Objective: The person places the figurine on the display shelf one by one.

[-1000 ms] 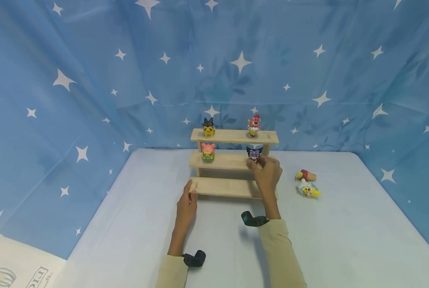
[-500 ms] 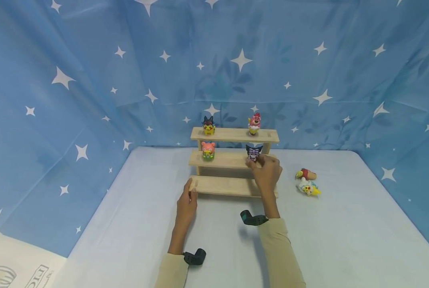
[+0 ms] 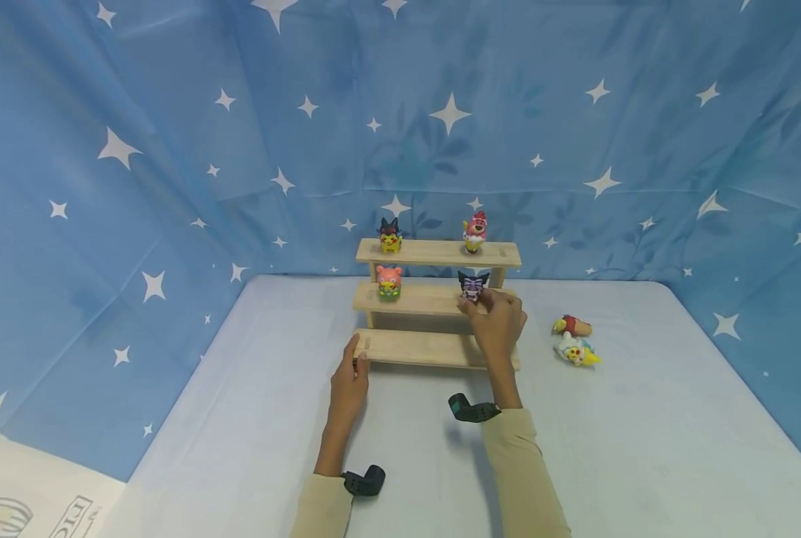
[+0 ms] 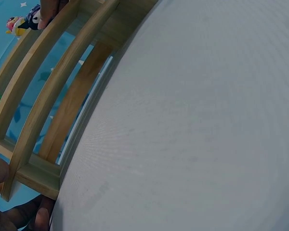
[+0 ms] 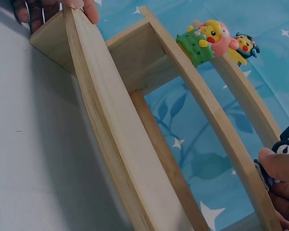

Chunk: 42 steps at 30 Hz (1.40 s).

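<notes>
A three-tier wooden display shelf (image 3: 414,347) stands on the table. My left hand (image 3: 349,385) grips the left end of its bottom tier, thumb on top in the right wrist view. On the right of the middle tier, my right hand (image 3: 498,325) pinches a black and purple figurine (image 3: 471,285) with pointed ears; its lower part is partly hidden by my fingers. A pink and green figurine (image 3: 388,284) sits on the left of that tier. The top tier bears a yellow figurine with a dark hood (image 3: 390,236) at left and a pink bear figurine (image 3: 474,233) at right.
Right of the shelf, a red and brown figurine (image 3: 572,326) and a white and yellow figurine (image 3: 577,351) lie on the white tabletop (image 3: 642,448). A blue star-patterned curtain (image 3: 535,134) hangs close behind the shelf.
The black and purple figurine has shifted very slightly left in my right hand's pinch. My left hand keeps its place on the shelf.
</notes>
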### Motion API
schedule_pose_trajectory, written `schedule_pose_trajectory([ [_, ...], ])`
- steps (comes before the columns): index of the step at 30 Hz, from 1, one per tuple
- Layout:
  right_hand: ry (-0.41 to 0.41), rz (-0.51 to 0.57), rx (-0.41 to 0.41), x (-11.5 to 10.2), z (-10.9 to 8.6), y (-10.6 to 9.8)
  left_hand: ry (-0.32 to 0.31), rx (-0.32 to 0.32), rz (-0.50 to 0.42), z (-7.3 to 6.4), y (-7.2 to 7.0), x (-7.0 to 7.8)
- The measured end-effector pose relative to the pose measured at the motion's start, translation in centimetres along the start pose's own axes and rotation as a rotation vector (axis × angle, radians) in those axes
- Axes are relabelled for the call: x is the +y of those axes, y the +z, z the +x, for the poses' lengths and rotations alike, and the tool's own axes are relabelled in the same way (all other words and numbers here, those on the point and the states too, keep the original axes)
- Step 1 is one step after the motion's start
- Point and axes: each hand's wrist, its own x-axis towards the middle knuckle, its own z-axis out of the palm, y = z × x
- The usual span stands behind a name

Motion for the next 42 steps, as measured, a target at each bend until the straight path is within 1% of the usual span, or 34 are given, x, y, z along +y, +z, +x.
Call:
schedule_pose_trajectory([
  [10, 0.011, -0.001, -0.005, 0.0, 0.1, 0.0, -0.005, -0.005, -0.013, 0.0, 0.0, 0.0],
  [17, 0.017, 0.007, -0.016, -0.2, 0.2, 0.0, -0.014, -0.007, -0.025, -0.1, -0.2, 0.4],
  [22, 0.012, 0.009, -0.03, -0.3, 0.3, -0.1, -0.01, -0.003, -0.014, 0.0, -0.3, 0.4],
  [27, 0.026, -0.002, -0.05, -0.3, 0.2, -0.4, -0.019, -0.003, -0.014, 0.0, -0.2, 0.3],
  [31, 0.015, 0.001, -0.054, -0.1, 0.1, -0.6, -0.026, -0.006, -0.02, 0.0, -0.2, 0.4],
  [34, -0.013, 0.004, -0.046, 0.3, 0.0, -0.9, -0.024, -0.01, -0.02, -0.1, -0.2, 0.4],
  [36, -0.027, 0.019, -0.04, 0.7, -0.2, -1.1, -0.017, -0.011, -0.02, -0.1, -0.2, 0.4],
  [38, -0.048, 0.062, -0.025, 1.1, -0.4, -1.4, -0.01, -0.013, -0.023, -0.1, -0.2, 0.4],
  [40, -0.059, 0.124, 0.006, 1.6, -0.6, -1.8, -0.004, -0.012, -0.024, -0.2, -0.3, 0.4],
  [42, -0.066, 0.18, 0.057, 2.4, -0.8, -2.2, -0.002, -0.012, -0.025, -0.2, -0.3, 0.4],
])
